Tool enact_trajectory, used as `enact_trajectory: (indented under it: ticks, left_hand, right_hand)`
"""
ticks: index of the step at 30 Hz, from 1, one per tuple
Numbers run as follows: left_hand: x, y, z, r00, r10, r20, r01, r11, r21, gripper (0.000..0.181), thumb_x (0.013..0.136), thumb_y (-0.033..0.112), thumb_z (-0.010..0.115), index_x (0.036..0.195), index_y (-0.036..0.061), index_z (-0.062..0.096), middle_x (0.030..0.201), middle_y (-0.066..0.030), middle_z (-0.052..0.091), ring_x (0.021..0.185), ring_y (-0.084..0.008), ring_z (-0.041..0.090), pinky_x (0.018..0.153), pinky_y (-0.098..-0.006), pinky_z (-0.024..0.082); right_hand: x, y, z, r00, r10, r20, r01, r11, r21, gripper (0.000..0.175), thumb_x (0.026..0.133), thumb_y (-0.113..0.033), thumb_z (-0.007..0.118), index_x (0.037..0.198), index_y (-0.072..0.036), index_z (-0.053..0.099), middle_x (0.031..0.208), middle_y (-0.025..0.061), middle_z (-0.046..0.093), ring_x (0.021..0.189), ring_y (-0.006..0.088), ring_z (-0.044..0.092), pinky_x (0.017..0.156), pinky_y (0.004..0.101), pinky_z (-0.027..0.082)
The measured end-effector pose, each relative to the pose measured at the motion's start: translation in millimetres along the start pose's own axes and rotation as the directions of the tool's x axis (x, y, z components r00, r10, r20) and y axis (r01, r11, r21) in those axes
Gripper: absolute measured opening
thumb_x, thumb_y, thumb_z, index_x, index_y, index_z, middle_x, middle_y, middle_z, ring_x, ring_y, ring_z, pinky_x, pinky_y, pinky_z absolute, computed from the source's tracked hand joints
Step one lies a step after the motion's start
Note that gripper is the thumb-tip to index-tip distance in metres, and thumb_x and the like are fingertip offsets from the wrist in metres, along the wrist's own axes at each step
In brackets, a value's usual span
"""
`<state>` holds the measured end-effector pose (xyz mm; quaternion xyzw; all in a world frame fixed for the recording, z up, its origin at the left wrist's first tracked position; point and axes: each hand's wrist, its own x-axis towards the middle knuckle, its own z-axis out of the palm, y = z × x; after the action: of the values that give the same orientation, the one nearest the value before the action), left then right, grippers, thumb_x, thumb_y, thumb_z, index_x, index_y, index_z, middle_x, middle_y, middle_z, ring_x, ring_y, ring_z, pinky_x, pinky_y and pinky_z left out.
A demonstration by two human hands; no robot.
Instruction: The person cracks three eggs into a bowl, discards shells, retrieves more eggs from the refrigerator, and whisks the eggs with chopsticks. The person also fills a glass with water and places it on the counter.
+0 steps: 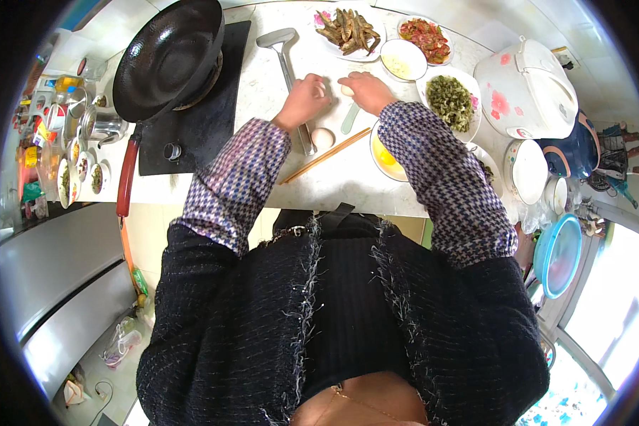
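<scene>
Over the marble-look counter, my left hand [304,101] has its fingers curled round a pale egg or piece of shell [319,90]; which of the two cannot be told. A pale egg or shell [346,90] shows at the fingertips of my right hand [368,91]. Below my left hand lies a whole egg [322,138], beside a metal wok spatula [284,59]. Wooden chopsticks [326,156] lie slanted nearer me. A pale green handle [350,119] sticks out below my right hand. Raw egg yolk [384,153] is in a bowl [374,155], partly hidden by my right sleeve.
A black wok [168,58] rests tilted on the cooktop [191,146] at left. Plates hold small fish [349,32], chopped red peppers [426,40] and chopped greens [450,101]; a small bowl [404,73] holds minced bits. A flowered rice cooker [524,90] stands at right.
</scene>
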<state>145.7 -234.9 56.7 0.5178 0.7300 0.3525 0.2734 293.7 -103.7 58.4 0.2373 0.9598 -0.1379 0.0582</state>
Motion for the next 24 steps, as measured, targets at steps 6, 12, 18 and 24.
enact_trajectory:
  ticks: [6,12,18,24]
  left_hand:
    - [20.7,-19.9,23.8,0.987,0.15,0.056,-0.16,0.917,0.365,0.041,0.079,0.012,0.064,0.118,0.0057,0.053,0.111,-0.02,0.055,0.099,-0.0386,0.056,0.088,-0.0423,0.046]
    - [13.3,-6.2,24.9,0.921,0.389,0.0,-0.277,0.657,0.701,0.048,0.086,0.026,0.063,0.13,0.0133,0.05,0.136,-0.0164,0.044,0.121,-0.0361,0.046,0.1,-0.041,0.041]
    - [-13.6,54.8,49.9,0.923,0.304,0.236,-0.327,0.943,0.065,0.044,0.094,0.024,0.053,0.137,0.0165,0.044,0.129,-0.0137,0.054,0.109,-0.03,0.059,0.094,-0.0363,0.047]
    - [-24.0,72.6,73.7,0.903,0.327,0.278,-0.342,0.94,0.007,0.049,0.09,0.01,0.051,0.138,0.0186,0.043,0.11,-0.0206,0.063,0.093,-0.037,0.062,0.084,-0.0414,0.05]
  right_hand:
    - [-28.2,6.4,-27.4,0.886,0.045,-0.461,0.131,0.931,0.341,0.044,0.082,-0.017,0.069,0.122,-0.006,0.056,0.104,0.0155,0.066,0.091,0.0291,0.064,0.08,0.0349,0.05]
    - [-179.6,-3.0,-69.0,0.801,0.369,-0.472,-0.082,0.848,0.524,0.04,0.074,-0.013,0.076,0.111,-0.003,0.061,0.098,0.0145,0.065,0.084,0.0231,0.065,0.071,0.0325,0.054]
    - [-246.4,-33.7,-17.3,0.702,0.484,-0.522,-0.254,0.856,0.451,0.043,0.071,-0.011,0.077,0.11,-0.004,0.061,0.099,0.0137,0.062,0.086,0.029,0.064,0.072,0.0353,0.053]
    - [-255.0,-39.2,-16.5,0.616,0.52,-0.591,-0.169,0.821,0.546,0.046,0.071,-0.01,0.077,0.114,-0.004,0.061,0.099,0.0132,0.061,0.087,0.0296,0.062,0.076,0.0383,0.051]
